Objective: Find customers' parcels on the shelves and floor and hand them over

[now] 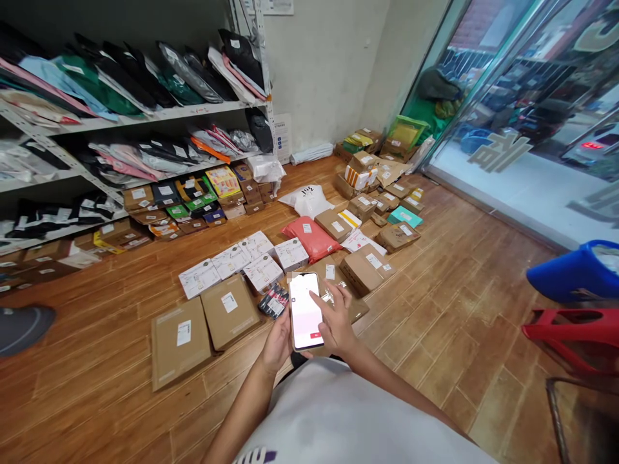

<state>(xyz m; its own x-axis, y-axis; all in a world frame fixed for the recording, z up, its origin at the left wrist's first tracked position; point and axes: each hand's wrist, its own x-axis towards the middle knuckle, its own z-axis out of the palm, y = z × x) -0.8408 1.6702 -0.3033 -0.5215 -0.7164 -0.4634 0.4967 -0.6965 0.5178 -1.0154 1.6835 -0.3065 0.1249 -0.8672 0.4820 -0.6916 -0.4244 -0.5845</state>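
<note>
My left hand (277,340) grips a smartphone (306,316) from its left side and below, the lit screen facing up. On the screen show a mostly white page and a small red button near the bottom. Over the phone's right edge is my right hand (337,317), its index finger stretched to the upper part of the screen, the other fingers apart. Just beyond the phone on the floor lie a dark parcel with red marks (275,301), white printed boxes (262,272) and a flat brown carton (360,309) partly hidden by my right hand.
Brown cartons (181,341) and a red mailer bag (309,240) lie on the wooden floor. Shelves (159,115) packed with bagged parcels stand at the left. More boxes (362,177) are heaped by the glass door. A red stool (575,332) and blue bin (575,274) are at the right.
</note>
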